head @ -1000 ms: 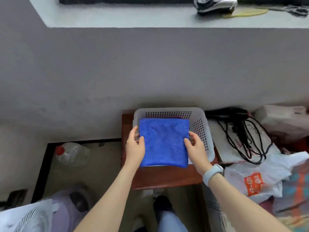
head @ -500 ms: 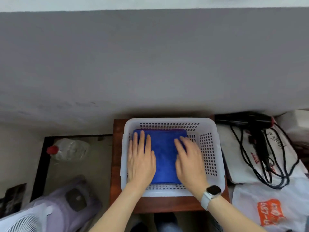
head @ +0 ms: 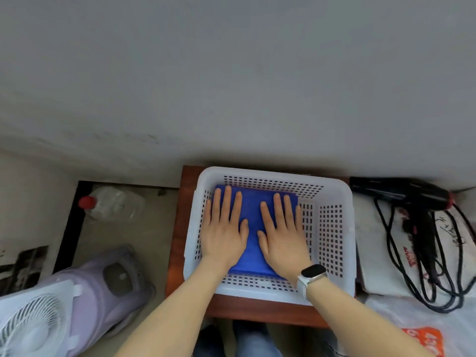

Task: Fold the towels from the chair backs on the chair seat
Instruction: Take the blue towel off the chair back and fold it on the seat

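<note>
Since before, both hands (head: 223, 235) shifted outward, flat on basket's (head: 332, 253) blue towel (head: 252, 215).

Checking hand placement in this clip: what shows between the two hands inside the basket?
In the head view, a bare strip of the folded blue towel lies between the left hand and right hand, both flat on it inside the white basket.

Plain grey plaster wall (head: 231, 73) fills upper view, soft even light. Reddish-brown wooden stool (head: 177, 235) stands vs. wall. Beige tiled floor (head: 123, 233) at left w/ black border strip (head: 68, 228).
</note>
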